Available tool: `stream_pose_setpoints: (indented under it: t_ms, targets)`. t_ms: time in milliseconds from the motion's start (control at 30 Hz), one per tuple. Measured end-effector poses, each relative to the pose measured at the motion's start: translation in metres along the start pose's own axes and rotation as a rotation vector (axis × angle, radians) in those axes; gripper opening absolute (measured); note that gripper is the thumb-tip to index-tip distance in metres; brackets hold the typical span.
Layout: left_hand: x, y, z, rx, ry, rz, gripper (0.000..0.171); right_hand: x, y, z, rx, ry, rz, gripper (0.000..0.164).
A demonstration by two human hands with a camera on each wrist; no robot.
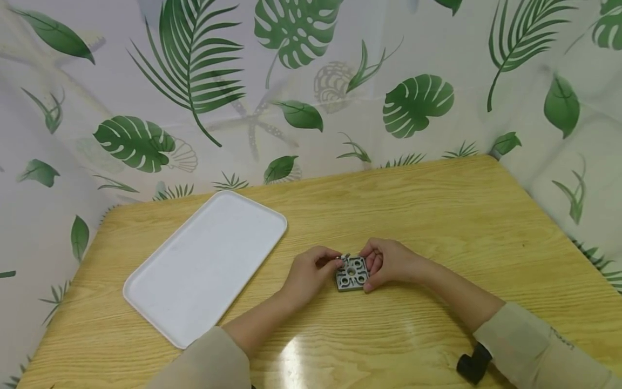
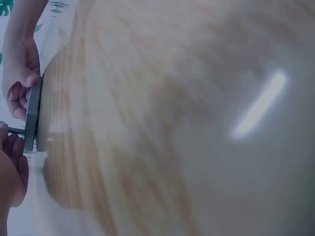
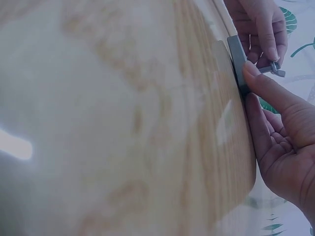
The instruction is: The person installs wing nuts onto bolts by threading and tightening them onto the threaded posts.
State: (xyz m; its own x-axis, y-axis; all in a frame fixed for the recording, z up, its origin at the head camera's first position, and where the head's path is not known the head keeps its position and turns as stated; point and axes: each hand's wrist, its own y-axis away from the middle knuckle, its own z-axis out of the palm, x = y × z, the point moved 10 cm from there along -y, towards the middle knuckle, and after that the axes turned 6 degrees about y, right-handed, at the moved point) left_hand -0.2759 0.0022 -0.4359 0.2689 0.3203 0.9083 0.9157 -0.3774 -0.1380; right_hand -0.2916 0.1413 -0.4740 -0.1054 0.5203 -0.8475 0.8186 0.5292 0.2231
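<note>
A small square grey plate (image 1: 351,279) with round holes and curved slots lies at the table's middle. My right hand (image 1: 394,262) grips its right edge between thumb and fingers. At the plate's far left corner stands a small grey wing screw (image 1: 345,258), and my left hand (image 1: 306,274) pinches it. In the right wrist view the wing screw (image 3: 277,71) sticks out from the face of the plate (image 3: 238,61), its winged head away from the plate. The left wrist view shows the plate (image 2: 33,115) edge-on; how deep the screw sits is hidden.
A white rectangular tray (image 1: 209,259) lies at an angle on the wooden table (image 1: 437,216), left of my hands. Leaf-printed cloth (image 1: 340,119) hangs behind the table and along its sides. A black object (image 1: 473,364) sits by my right sleeve.
</note>
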Motion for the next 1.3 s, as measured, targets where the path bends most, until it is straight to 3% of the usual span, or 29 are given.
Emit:
stream_pose_setpoints:
  t_ms: [133,300,700,867,967,1067,1300]
  targets:
    - [-0.005,-0.003,-0.002,-0.004,0.011,-0.012,0.019,0.0,0.0,0.0,0.0,-0.003,0.002,0.062]
    - [-0.01,-0.01,-0.001,-0.087,0.057,-0.026,0.02,-0.001,0.0,0.0,-0.003,-0.001,0.002,0.063]
    - [-0.014,-0.037,0.021,-0.5,0.075,-0.08,0.023,-0.002,0.002,0.0,-0.005,0.006,0.009,0.063]
    - [-0.011,-0.041,0.028,-0.607,0.059,-0.053,0.025,-0.003,0.001,0.001,-0.01,0.01,0.004,0.063]
    - [-0.013,-0.041,0.028,-0.608,0.069,-0.063,0.026,-0.003,0.0,0.001,-0.009,0.009,0.0,0.063]
    - [-0.017,-0.041,0.023,-0.549,0.08,-0.089,0.026,-0.002,0.0,0.001,-0.01,0.003,-0.004,0.063]
    - [-0.021,-0.033,0.002,-0.266,0.008,-0.109,0.025,-0.002,0.001,0.0,-0.006,-0.008,0.0,0.063]
